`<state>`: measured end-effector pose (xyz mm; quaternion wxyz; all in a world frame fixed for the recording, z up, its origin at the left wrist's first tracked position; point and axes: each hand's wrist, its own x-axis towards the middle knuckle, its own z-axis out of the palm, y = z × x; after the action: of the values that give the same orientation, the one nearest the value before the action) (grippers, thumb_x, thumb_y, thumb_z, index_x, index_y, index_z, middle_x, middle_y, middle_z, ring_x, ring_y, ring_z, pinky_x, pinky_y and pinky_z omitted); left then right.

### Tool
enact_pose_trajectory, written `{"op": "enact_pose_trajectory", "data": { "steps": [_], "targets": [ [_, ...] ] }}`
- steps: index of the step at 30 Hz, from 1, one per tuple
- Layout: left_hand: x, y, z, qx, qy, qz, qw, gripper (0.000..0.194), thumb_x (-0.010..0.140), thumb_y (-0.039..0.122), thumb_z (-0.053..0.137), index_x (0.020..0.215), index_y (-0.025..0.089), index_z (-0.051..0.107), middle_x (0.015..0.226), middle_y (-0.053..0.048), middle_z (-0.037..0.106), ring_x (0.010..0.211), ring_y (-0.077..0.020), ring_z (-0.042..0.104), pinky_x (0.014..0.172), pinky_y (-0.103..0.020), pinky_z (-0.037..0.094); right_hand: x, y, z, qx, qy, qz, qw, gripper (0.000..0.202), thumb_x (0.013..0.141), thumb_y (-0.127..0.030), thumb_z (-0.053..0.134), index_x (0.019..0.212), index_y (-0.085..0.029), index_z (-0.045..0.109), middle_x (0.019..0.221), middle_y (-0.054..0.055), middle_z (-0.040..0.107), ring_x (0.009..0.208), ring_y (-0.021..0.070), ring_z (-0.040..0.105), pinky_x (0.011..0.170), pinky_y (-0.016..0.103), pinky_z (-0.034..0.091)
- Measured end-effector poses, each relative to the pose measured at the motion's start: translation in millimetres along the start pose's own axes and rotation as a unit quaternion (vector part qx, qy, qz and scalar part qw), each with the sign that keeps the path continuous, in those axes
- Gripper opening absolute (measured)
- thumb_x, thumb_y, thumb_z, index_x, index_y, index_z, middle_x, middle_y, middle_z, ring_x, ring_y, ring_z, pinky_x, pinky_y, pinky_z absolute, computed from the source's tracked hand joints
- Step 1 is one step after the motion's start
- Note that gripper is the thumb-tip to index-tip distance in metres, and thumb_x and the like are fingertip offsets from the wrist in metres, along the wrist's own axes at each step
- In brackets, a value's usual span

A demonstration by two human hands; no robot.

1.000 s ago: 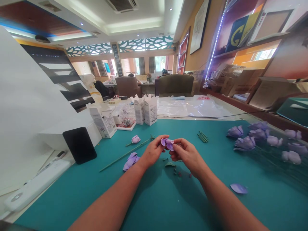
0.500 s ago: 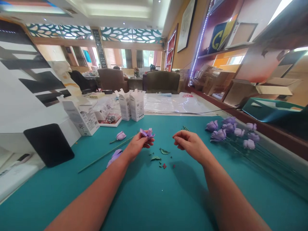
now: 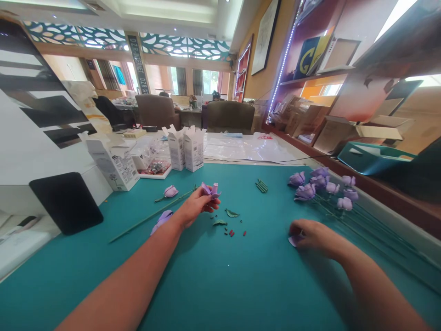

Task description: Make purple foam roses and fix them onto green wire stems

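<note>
Pinched in my left hand (image 3: 197,206) is a partly built purple artificial flower (image 3: 212,191), its petals spread around a pale centre. My right hand (image 3: 312,234) is low at the right of the green mat, slightly blurred, its fingers closed on a light purple petal (image 3: 295,241) at the mat surface. Between the hands lie green leaves (image 3: 232,213), small dark bits and several tiny red pieces (image 3: 232,233). Left of my left hand are a small purple bud (image 3: 170,191), a long green stem (image 3: 148,218) and purple petals (image 3: 161,222), partly hidden by my forearm.
Finished-looking purple flowers (image 3: 305,192) on long stems lie at the right. Short green sticks (image 3: 262,185) sit further back. White boxes (image 3: 193,149), a tray of small parts (image 3: 156,169) and a black tablet-like panel (image 3: 66,203) line the back and left.
My right hand has moved right and toward me from beside the green sticks and now grips a purple petal. My left hand still holds the flower. The view has shifted slightly.
</note>
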<state>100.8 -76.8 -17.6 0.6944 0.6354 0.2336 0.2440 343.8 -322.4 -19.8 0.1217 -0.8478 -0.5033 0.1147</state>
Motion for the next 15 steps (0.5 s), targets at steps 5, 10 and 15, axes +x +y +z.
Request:
{"op": "enact_pose_trajectory", "data": {
  "steps": [5,10,15],
  "targets": [
    [-2.3,1.2,1.0,-0.024,-0.013,-0.010,1.000,0.035,0.073,0.033,0.065,0.101,0.016,0.052,0.080,-0.004,0.065,0.067,-0.0125,0.061,0.066,-0.027,0.045,6.2,0.3,11.1,-0.017,-0.011,-0.020,1.000,0.008,0.064,-0.019,0.053,0.059,-0.023,0.058,0.060,0.000,0.061,0.057,0.0171,0.054,0.052,0.027,0.034],
    [-3.9,0.5,0.9,-0.028,-0.022,0.000,0.999,0.032,0.075,0.032,0.064,0.100,0.017,0.054,0.080,-0.004,0.065,0.068,-0.0120,0.061,0.065,-0.026,0.044,24.6,-38.9,-1.7,0.095,0.030,-0.053,0.994,0.009,0.067,-0.031,0.055,0.062,-0.024,0.058,0.060,-0.001,0.062,0.056,0.0167,0.054,0.051,0.027,0.037],
    [-4.8,1.8,1.7,-0.011,-0.036,0.009,0.999,0.035,0.074,0.033,0.065,0.103,0.017,0.053,0.083,-0.005,0.066,0.070,-0.0129,0.061,0.067,-0.027,0.045,50.1,-101.2,-6.7,0.250,0.110,-0.119,0.955,0.028,0.074,-0.036,0.053,0.097,-0.024,0.062,0.063,-0.002,0.063,0.058,0.0150,0.055,0.053,0.026,0.041]
  ]
}}
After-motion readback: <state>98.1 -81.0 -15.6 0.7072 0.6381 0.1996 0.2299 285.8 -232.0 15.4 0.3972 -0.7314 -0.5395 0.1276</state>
